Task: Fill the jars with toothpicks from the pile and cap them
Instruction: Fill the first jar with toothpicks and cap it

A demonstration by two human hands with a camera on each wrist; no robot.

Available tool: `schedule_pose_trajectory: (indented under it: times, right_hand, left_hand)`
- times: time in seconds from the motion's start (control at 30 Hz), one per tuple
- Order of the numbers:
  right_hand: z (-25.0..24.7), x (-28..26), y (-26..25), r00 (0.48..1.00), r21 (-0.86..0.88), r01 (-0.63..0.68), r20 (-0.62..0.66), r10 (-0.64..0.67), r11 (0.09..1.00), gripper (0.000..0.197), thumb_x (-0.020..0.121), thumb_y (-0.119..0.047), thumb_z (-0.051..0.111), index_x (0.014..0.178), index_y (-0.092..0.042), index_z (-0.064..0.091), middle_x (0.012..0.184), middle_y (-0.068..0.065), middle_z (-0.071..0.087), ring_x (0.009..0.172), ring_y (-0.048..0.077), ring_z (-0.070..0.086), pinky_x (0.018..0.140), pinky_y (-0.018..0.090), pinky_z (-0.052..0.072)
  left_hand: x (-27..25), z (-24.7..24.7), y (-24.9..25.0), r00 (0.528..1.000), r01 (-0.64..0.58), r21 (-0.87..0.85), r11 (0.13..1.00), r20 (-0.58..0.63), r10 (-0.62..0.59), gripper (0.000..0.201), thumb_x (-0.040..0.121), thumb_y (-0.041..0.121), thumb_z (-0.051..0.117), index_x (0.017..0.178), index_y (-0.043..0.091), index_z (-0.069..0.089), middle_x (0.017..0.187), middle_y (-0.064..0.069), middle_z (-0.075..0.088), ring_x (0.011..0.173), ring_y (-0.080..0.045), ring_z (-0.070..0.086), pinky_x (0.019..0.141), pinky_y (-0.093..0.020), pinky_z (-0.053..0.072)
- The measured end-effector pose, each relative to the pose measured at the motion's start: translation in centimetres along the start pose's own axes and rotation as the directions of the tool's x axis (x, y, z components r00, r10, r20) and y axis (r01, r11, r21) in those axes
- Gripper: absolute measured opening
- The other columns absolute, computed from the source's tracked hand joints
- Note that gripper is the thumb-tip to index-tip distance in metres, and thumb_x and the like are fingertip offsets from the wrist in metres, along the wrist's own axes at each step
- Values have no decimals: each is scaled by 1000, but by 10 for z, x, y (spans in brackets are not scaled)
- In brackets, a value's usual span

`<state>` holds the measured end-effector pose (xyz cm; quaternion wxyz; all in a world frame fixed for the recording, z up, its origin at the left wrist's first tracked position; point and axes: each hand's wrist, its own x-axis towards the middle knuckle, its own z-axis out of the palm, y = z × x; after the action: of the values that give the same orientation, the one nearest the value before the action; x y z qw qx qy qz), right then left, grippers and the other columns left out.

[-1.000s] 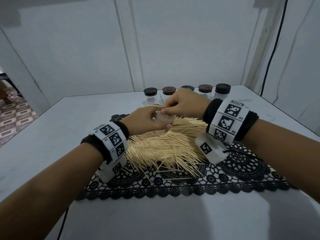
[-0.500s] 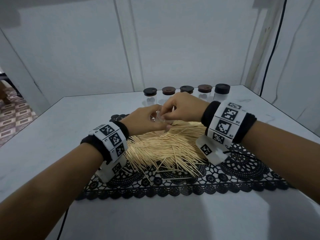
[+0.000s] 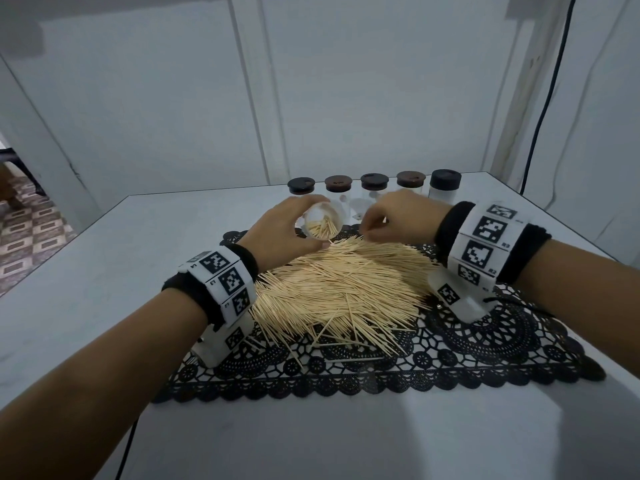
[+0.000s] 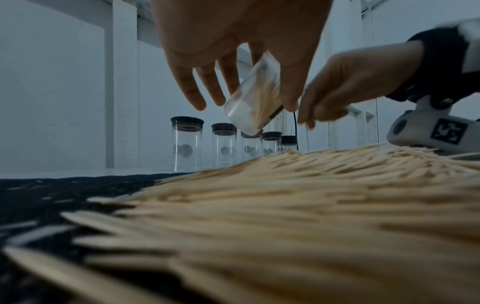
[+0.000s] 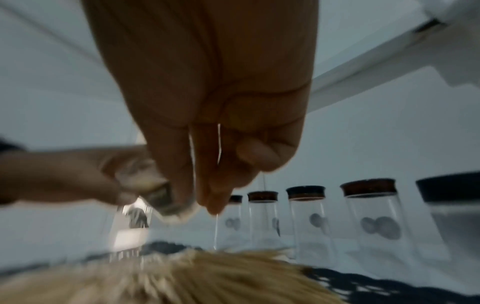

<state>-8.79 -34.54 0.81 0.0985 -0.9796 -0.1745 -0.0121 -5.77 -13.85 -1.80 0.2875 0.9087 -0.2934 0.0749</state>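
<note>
Up above the far edge of the heap, the left hand (image 3: 277, 233) grips a small clear cylindrical jar (image 3: 322, 221), thumb on one side and fingers curled round the other, and holds it clear of the table. That jar is tilted steeply: its long axis runs from the closed base, which points down and away toward the back wall, up to the open mouth, which faces the person, so the head view looks straight into it at a bundle of pale toothpicks lying along its length. From the left wrist the same jar (image 4: 255, 96) slants with its base low and to the left, and the sticks inside follow that slant. Just beside it, the right hand (image 3: 398, 220) has its fingers bunched together and bent down at the far rim of the big loose pile of pale wooden toothpicks (image 3: 343, 285); the blurred right-wrist view shows one or two thin sticks pinched between its fingertips (image 5: 213, 197), hanging nearly upright over the pile. Most sticks in the heap lie roughly side to side, on a black lace mat (image 3: 485, 344) spread over the white table (image 3: 86, 271). Behind, five clear upright jars with dark round lids (image 3: 374, 188) stand in a row near the wall.
</note>
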Motion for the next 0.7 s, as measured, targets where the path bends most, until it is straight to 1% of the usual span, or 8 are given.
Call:
schedule_pose_trajectory:
  times: [0.07, 0.17, 0.27, 0.33, 0.4, 0.47, 0.5, 0.7]
  right_hand:
    - [8, 2, -2, 993, -104, 7, 118, 6, 995, 34, 89, -26, 58, 112, -2, 64, 111, 12, 66, 100, 26, 60, 88, 34, 46]
    - [16, 9, -8, 979, -181, -6, 201, 43, 983, 46, 88, -32, 59, 125, -4, 55, 123, 9, 60, 111, 24, 55, 97, 34, 43]
    - [20, 16, -13, 972, -188, 5, 234, 40, 982, 48, 89, -33, 57, 129, -7, 52, 122, 7, 60, 110, 22, 54, 93, 29, 43]
    - [20, 21, -16, 963, -202, 15, 266, 41, 979, 40, 90, -31, 56, 122, -7, 59, 114, 6, 63, 103, 22, 57, 87, 27, 43]
    - [20, 25, -17, 957, -227, 25, 288, 43, 973, 28, 90, -29, 56, 93, -3, 65, 86, 7, 64, 82, 22, 57, 70, 25, 44]
    - [22, 28, -18, 960, -254, 17, 273, 55, 967, 32, 89, -25, 57, 63, -8, 50, 60, 3, 44, 58, 16, 42, 54, 21, 33]
    - [22, 28, -19, 961, -267, 19, 271, 56, 964, 36, 88, -23, 57, 58, -11, 43, 57, 1, 38, 54, 14, 35, 51, 21, 29]
    - [22, 24, -22, 966, -308, 70, 260, 14, 949, 18, 89, -22, 56, 81, -6, 54, 69, 3, 47, 73, 19, 46, 54, 20, 32]
  left_hand:
    - [1, 0, 0, 1000, -15, 5, 1000, -2, 15, 62, 78, 29, 74, 132, 26, 44, 131, 5, 49, 113, -5, 42, 87, -15, 26]
    - [1, 1, -2, 1000, -30, 29, 999, 5, 30, 62, 78, 28, 74, 132, 26, 44, 133, 4, 49, 113, -6, 41, 86, -14, 25]
    - [1, 1, -3, 999, -41, 36, 999, 6, 41, 62, 77, 27, 74, 132, 26, 44, 133, 3, 49, 116, -9, 43, 88, -16, 26]
    - [1, 0, -3, 999, -40, 35, 999, 4, 40, 63, 77, 27, 74, 132, 26, 44, 132, 3, 49, 113, -8, 43, 88, -18, 27]
    - [1, 0, -3, 999, -37, 37, 999, 4, 37, 63, 77, 29, 75, 132, 26, 44, 131, 3, 49, 110, -5, 42, 89, -18, 28]
    - [1, 1, -4, 999, -38, 36, 999, 6, 37, 64, 77, 30, 75, 133, 26, 44, 131, 3, 49, 109, -5, 42, 89, -18, 28]
    - [1, 1, -4, 999, -37, 37, 999, 8, 37, 64, 77, 30, 75, 133, 26, 44, 131, 3, 49, 108, -5, 42, 89, -18, 28]
    - [1, 1, -3, 1000, -24, 44, 999, 8, 24, 64, 78, 28, 74, 134, 24, 43, 132, 2, 49, 107, -6, 42, 90, -19, 29]
